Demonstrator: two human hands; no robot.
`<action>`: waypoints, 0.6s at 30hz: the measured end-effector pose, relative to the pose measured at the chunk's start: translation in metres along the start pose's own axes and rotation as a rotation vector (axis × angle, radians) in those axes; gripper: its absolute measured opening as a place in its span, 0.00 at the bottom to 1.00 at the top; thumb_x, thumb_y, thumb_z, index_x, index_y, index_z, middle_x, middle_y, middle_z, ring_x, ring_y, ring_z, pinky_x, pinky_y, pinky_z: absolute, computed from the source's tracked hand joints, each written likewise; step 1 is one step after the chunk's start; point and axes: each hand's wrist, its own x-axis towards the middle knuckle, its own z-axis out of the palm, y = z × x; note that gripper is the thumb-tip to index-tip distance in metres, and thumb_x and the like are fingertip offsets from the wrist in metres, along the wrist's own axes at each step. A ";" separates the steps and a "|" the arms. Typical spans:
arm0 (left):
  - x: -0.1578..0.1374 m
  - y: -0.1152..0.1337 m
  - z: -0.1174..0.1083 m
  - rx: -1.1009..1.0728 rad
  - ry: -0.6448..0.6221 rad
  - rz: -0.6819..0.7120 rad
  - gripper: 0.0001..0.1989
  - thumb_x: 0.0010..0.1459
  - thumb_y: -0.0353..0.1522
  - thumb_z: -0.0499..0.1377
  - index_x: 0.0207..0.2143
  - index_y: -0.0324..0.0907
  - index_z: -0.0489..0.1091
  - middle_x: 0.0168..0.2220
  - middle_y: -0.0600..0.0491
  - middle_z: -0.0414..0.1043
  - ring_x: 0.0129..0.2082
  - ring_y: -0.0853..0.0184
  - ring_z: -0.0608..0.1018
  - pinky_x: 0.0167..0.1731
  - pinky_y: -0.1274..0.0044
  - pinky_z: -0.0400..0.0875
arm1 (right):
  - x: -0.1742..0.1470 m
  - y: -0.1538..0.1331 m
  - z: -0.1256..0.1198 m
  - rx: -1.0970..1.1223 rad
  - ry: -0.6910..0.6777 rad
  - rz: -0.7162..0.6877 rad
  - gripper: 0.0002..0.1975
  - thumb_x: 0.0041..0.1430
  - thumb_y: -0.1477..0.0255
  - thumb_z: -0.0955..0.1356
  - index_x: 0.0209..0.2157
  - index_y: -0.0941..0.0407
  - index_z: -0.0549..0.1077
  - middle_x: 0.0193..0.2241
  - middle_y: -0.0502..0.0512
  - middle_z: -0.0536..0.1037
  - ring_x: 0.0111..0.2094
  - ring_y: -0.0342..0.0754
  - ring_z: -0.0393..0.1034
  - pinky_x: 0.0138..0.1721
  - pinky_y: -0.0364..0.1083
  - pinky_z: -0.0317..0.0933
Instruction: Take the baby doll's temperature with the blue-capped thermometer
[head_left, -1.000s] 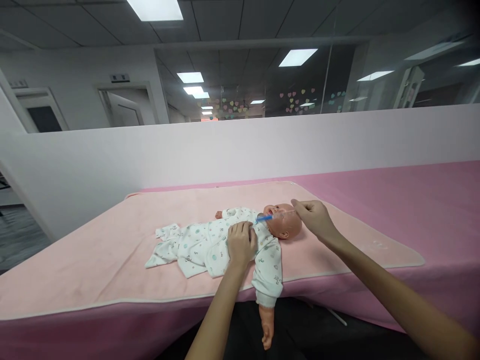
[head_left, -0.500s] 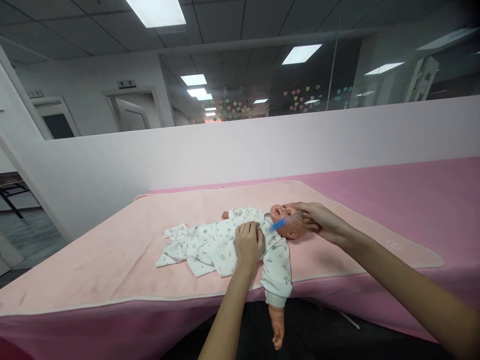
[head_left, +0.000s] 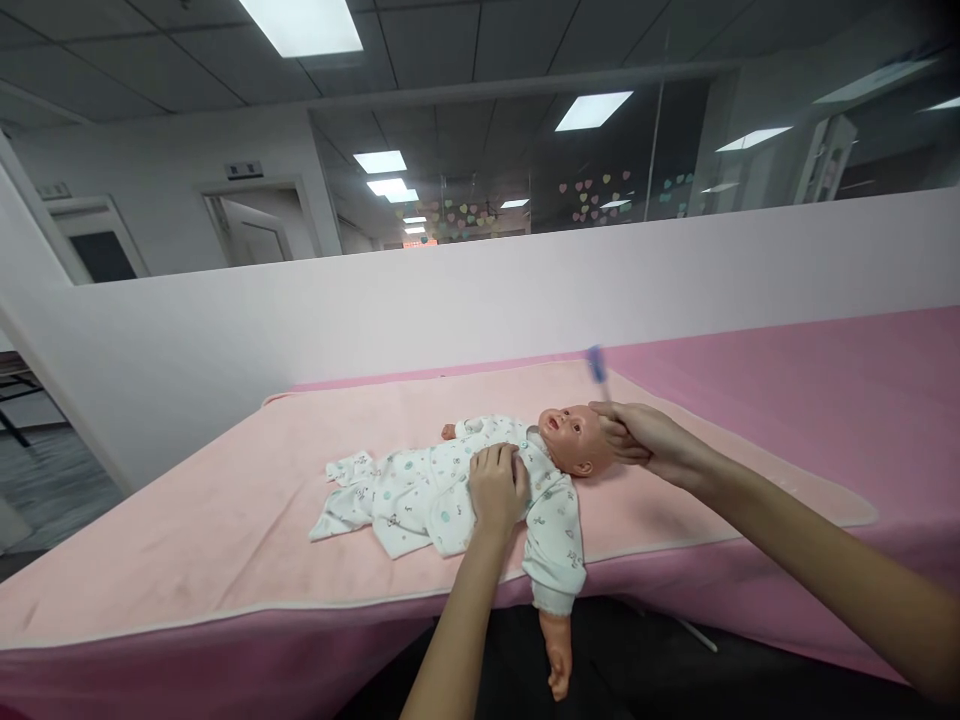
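A baby doll (head_left: 571, 440) in a white printed outfit (head_left: 427, 490) lies on its back, head to the right, its near arm hanging over the front edge. My left hand (head_left: 499, 485) rests flat on the doll's chest, fingers stretched over the cloth. Beside the top of the doll's head, my right hand (head_left: 630, 437) is closed around the lower end of a thin stick with a blue tip (head_left: 596, 363). The stick points up and away from me, and motion blur hides its exact kind. Whether the right fingers touch the head I cannot tell.
Under the doll a light pink blanket (head_left: 247, 480) covers part of a darker pink surface (head_left: 810, 400). A white low wall (head_left: 420, 310) with glass above stands behind. At far left, a dark table (head_left: 19, 385) shows past the partition.
The blue tip has swung from low over the doll's neck and shoulder to upright above its head. My right hand stays beside the head; my left hand remains on the chest.
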 end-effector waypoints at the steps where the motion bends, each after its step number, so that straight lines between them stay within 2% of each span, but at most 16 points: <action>1: 0.000 0.000 0.000 0.000 0.000 -0.001 0.08 0.56 0.30 0.51 0.37 0.42 0.68 0.37 0.51 0.70 0.38 0.64 0.70 0.42 0.70 0.62 | 0.001 0.000 0.000 0.007 -0.011 0.006 0.23 0.53 0.61 0.63 0.12 0.54 0.49 0.10 0.40 0.46 0.12 0.34 0.36 0.13 0.41 0.34; 5: 0.000 0.000 0.001 0.014 0.008 0.004 0.09 0.56 0.30 0.51 0.38 0.42 0.68 0.36 0.50 0.70 0.37 0.64 0.70 0.41 0.69 0.62 | 0.001 0.002 0.001 0.106 -0.057 0.047 0.24 0.53 0.62 0.64 0.12 0.54 0.47 0.10 0.40 0.46 0.12 0.34 0.36 0.13 0.41 0.35; 9: 0.000 0.001 0.000 0.012 0.006 0.005 0.09 0.56 0.30 0.51 0.37 0.42 0.68 0.36 0.50 0.70 0.37 0.64 0.70 0.41 0.70 0.62 | -0.003 0.005 0.007 0.178 -0.036 0.064 0.24 0.53 0.60 0.63 0.12 0.53 0.47 0.10 0.40 0.44 0.12 0.35 0.35 0.13 0.41 0.34; 14: 0.000 0.000 0.000 0.007 -0.006 0.001 0.09 0.56 0.30 0.51 0.38 0.42 0.67 0.37 0.50 0.71 0.38 0.64 0.70 0.41 0.70 0.62 | -0.003 0.004 0.009 0.077 -0.015 0.029 0.22 0.51 0.61 0.64 0.13 0.54 0.51 0.10 0.40 0.47 0.13 0.34 0.36 0.13 0.41 0.35; 18: -0.001 -0.001 0.001 0.018 0.008 0.007 0.09 0.56 0.30 0.50 0.38 0.42 0.68 0.36 0.49 0.70 0.37 0.64 0.70 0.40 0.69 0.62 | -0.002 -0.003 0.003 -0.032 0.000 -0.030 0.24 0.52 0.60 0.64 0.12 0.54 0.50 0.10 0.41 0.46 0.12 0.34 0.37 0.14 0.41 0.35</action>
